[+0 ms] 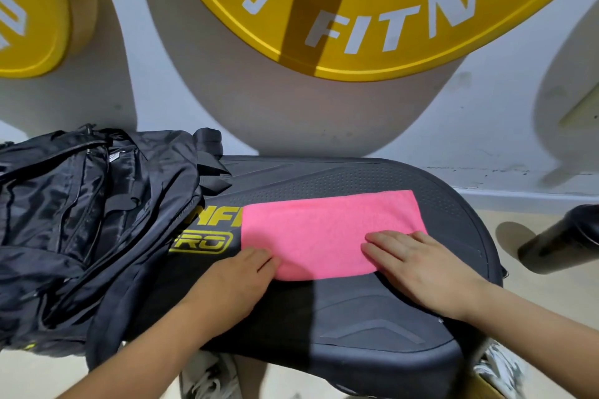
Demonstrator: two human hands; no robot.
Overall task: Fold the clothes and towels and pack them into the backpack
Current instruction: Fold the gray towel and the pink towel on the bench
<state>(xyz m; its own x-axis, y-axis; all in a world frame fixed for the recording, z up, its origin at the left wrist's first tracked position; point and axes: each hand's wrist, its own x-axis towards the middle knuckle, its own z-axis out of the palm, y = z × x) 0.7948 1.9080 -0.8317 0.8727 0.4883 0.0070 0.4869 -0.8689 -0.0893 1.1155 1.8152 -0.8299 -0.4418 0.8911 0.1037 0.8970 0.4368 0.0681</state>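
A pink towel (pixel 324 230) lies folded into a flat rectangle on a dark padded bench (pixel 372 317). My left hand (pixel 236 282) rests on the bench at the towel's near left corner, fingers touching its edge. My right hand (pixel 421 269) lies flat, palm down, on the towel's near right corner. Neither hand grips anything. A black backpack (pixel 81 220) lies slumped and open on the left end of the bench, apart from the towel.
Large yellow weight-plate signs (pixel 372 10) hang on the white wall behind the bench. A dark cylindrical bottle (pixel 560 236) lies on the floor to the right. White sneakers (pixel 207 379) show below the bench's near edge.
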